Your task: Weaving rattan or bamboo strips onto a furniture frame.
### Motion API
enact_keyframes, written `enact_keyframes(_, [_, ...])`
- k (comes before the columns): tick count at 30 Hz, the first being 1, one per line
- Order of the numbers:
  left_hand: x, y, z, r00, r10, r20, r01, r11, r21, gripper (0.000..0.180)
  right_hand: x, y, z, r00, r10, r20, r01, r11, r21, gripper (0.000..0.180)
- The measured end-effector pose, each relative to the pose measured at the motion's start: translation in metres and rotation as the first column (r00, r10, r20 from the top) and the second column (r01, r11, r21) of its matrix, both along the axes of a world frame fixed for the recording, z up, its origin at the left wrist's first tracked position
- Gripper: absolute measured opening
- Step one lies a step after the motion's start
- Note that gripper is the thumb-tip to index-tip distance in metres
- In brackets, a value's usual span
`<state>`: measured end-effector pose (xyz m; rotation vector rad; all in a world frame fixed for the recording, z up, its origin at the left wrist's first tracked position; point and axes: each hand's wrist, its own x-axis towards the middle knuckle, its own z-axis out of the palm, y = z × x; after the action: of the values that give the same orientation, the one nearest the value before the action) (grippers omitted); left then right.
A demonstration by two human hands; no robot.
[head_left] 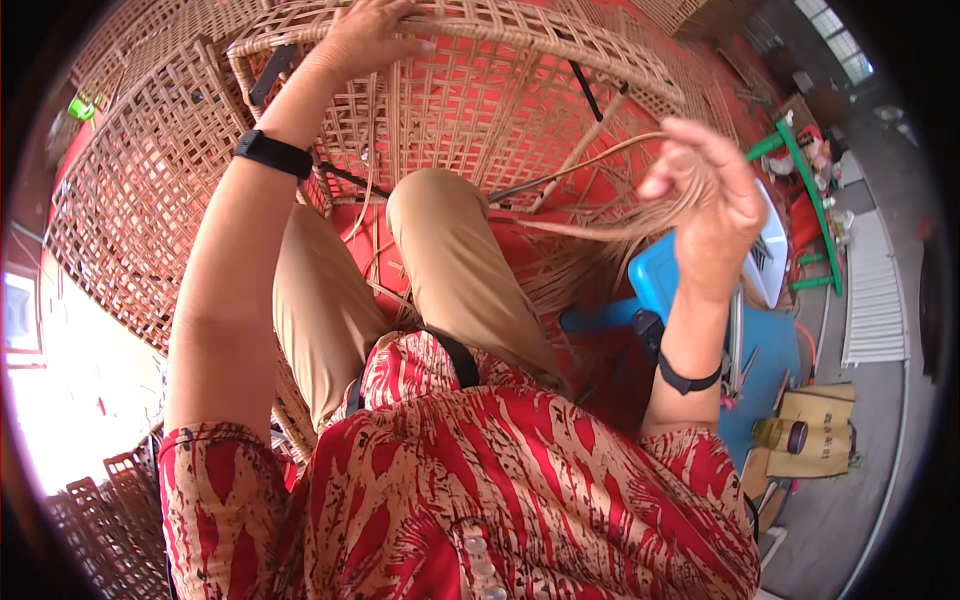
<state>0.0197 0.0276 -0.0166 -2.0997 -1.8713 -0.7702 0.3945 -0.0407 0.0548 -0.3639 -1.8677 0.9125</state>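
Observation:
A woven wicker piece [430, 110] with an open lattice and a thick wrapped rim stands before my knees. My left hand [370, 40] rests at the upper left of this rim, its fingers stretched out and apart. To the right, my right hand [710, 195] is raised with curled fingers around a wicker strand [610, 150], which bows back toward the lattice. More flat tan strands [600, 232] run beside that hand; whether they are also in its grip is hard to see, since the fingers are slightly blurred.
Another large woven panel [140, 200] leans at the left. Loose strands lie over the red floor covering [510, 260]. At my right are a blue plastic stool [655, 275], a green frame [815, 190] and a tan bag [815, 425]. Dark rods [585, 90] brace the wicker piece.

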Motion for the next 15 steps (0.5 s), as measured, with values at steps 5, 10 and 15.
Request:
enact_keyframes(5, [-0.001, 0.007, 0.016, 1.0, 0.021, -0.018, -0.023, 0.991, -0.135, 0.07, 0.005, 0.011, 0.032, 0.943, -0.33, 0.045, 0.235, 0.755, 0.612, 0.011])
enact_keyframes(10, [0.001, 0.017, 0.015, 0.995, 0.097, -0.005, -0.097, 0.987, -0.125, 0.072, 0.006, 0.02, 0.01, 0.965, -0.258, -0.053, 0.255, 0.863, 0.437, 0.01])
enact_keyframes(15, [0.0, 0.015, 0.016, 0.994, 0.089, -0.067, -0.102, 0.969, -0.227, 0.08, 0.015, 0.033, 0.004, 0.892, -0.336, -0.301, 0.409, 0.884, 0.224, 0.023])
